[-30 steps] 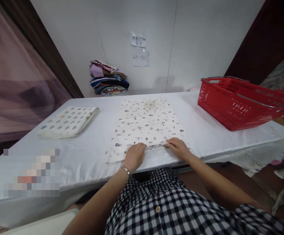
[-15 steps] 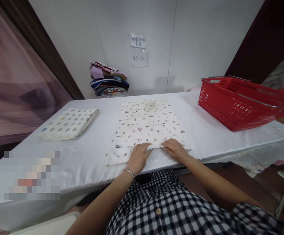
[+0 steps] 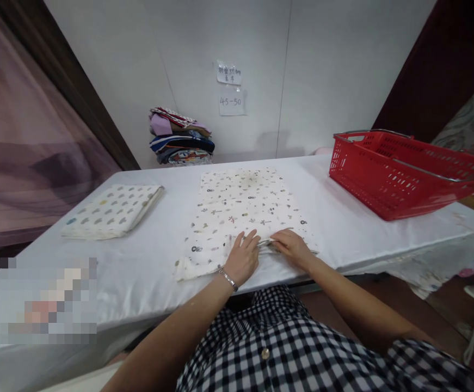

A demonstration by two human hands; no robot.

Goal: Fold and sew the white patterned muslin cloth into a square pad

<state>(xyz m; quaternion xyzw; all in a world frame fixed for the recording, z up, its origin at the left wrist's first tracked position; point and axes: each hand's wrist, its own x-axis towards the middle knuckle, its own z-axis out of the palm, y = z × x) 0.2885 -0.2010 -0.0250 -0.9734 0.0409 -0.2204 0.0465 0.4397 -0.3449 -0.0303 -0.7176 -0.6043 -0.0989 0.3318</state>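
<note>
A white cloth (image 3: pixel 237 209) printed with small plants and figures lies spread on the table, with a faint yellowish patch near its far edge. At its near edge, my left hand (image 3: pixel 242 258) rests on the fabric with the fingers apart and a bracelet on the wrist. My right hand (image 3: pixel 291 247) is closed on the same edge, its fingers bent round a raised fold; the thumb is mostly hidden. Between the two hands the edge is lifted a little and bunched. The cloth's near left corner is slightly rumpled.
A folded cloth with grey cloud shapes (image 3: pixel 112 212) lies on the left of the white-covered table (image 3: pixel 139 272). A stack of folded fabrics (image 3: pixel 182 139) stands by the wall. At the right is a red basket (image 3: pixel 400 185) with metal handles. Paper signs (image 3: pixel 232 102) hang on the wall.
My left hand has shifted right, closer to my right hand, and its fingers have spread. The cloth's near edge between the hands is now raised slightly.
</note>
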